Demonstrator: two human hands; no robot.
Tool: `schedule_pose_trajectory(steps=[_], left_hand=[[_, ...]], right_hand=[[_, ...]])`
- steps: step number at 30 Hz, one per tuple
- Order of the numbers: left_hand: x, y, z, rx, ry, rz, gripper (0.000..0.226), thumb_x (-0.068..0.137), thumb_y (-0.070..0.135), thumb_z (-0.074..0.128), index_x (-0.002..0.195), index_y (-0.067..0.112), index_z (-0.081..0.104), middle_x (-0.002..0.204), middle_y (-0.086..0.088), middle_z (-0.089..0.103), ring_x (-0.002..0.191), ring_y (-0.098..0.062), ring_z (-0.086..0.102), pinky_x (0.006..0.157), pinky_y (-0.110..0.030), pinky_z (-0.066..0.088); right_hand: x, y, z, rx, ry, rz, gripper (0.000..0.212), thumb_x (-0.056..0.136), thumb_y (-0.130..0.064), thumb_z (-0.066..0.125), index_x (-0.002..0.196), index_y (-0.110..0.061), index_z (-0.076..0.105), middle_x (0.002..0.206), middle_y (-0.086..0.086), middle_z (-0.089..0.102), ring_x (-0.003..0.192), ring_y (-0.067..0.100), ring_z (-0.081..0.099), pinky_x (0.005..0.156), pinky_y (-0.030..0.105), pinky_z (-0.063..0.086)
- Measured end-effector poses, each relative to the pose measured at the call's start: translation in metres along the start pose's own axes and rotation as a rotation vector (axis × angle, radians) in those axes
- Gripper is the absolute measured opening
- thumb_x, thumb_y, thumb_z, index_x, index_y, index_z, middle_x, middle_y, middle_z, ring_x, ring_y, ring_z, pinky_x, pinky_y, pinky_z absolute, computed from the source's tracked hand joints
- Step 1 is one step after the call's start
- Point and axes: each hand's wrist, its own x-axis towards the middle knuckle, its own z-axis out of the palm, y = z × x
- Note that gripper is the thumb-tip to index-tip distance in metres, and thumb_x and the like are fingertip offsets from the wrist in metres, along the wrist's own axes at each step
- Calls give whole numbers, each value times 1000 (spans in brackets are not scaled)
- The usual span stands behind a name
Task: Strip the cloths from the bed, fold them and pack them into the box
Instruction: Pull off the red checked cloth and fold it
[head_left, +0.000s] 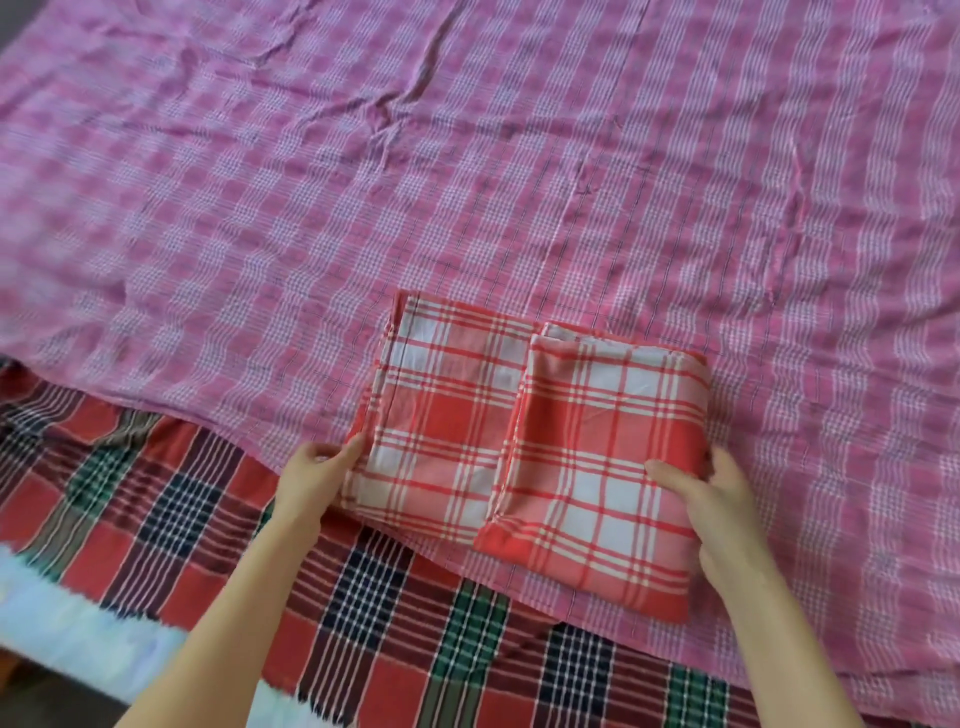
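A red-and-white checked cloth (524, 441) lies folded on the bed, its right half doubled over the left. My left hand (317, 470) grips its left edge, fingers curled under the fabric. At the right edge my right hand (711, 499) holds the folded layers, thumb on top and fingers behind. Under it a pink checked cloth (467, 182) is spread wide across the bed. Beneath that, a red, green and dark blue plaid cloth (171, 509) shows along the near edge. No box is in view.
A pale blue-white mattress edge (67, 623) shows at the lower left, with dark floor (47, 696) beyond it. The pink cloth is wrinkled near the top middle and covers most of the bed.
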Motion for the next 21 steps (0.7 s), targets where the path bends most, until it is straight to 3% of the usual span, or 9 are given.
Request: schedule_pose_trajectory(steps=[3,6,8,11,13,15,16,18,21], left_hand=[[6,-5,-8,-117,-100,-1,47,84,51,61,104,9,63,83,-5,62,81,-23,57,80,-39,45],[1,-10,-18,-175,-145,37,30,93,45,52,95,17,63,82,0,62,80,-20,59,86,-37,48],[-2,-15,-21,-234,-181,49,35,97,44,43,95,16,64,87,0,66,85,-19,61,86,-34,46],[-11,-22,-28,-371,-208,41,43,100,45,29,94,16,60,95,3,64,94,-18,58,93,-34,40],[-13,-27,-27,-404,-187,16,47,101,47,24,102,16,59,108,0,62,102,-20,55,97,-38,38],[-16,-31,-28,-409,-186,7,54,99,54,23,110,17,61,119,-4,62,110,-21,55,97,-39,40],[-17,-33,-27,-381,-192,32,59,96,59,24,116,18,61,124,-2,61,114,-20,55,99,-39,41],[-19,-41,-24,-265,-215,132,57,93,64,30,125,26,57,127,10,55,119,-13,50,103,-37,39],[-28,-51,-18,49,-95,385,21,95,51,43,98,35,56,101,16,56,98,-11,54,80,-28,42]], right_hand=[[-39,-44,30,-40,-69,-184,54,69,-3,76,113,-24,52,102,-3,69,88,15,68,80,39,54],[-81,-72,91,-303,-92,-392,70,71,-14,73,131,-26,39,93,-16,60,75,2,61,66,22,49],[-96,-77,145,-530,-137,-475,83,81,-22,68,147,-22,16,93,-14,58,68,2,56,56,13,41],[-94,-56,228,-821,-238,-494,91,89,-37,60,151,-20,-5,114,5,61,89,21,64,70,30,51],[-85,-38,261,-977,-345,-433,86,92,-39,56,151,-20,-4,136,13,46,105,28,61,82,39,52],[-81,-22,274,-1035,-393,-415,76,93,-34,53,151,-20,7,145,13,36,120,30,52,93,42,46],[-81,-16,269,-1012,-356,-453,70,94,-32,52,151,-20,14,144,11,39,123,28,49,96,41,44],[-82,-10,249,-937,-119,-579,60,92,-27,53,146,-20,30,135,7,48,120,26,49,96,39,43],[-73,-4,204,-948,321,-547,58,84,-30,63,137,-16,43,122,11,56,107,32,53,84,42,46]])
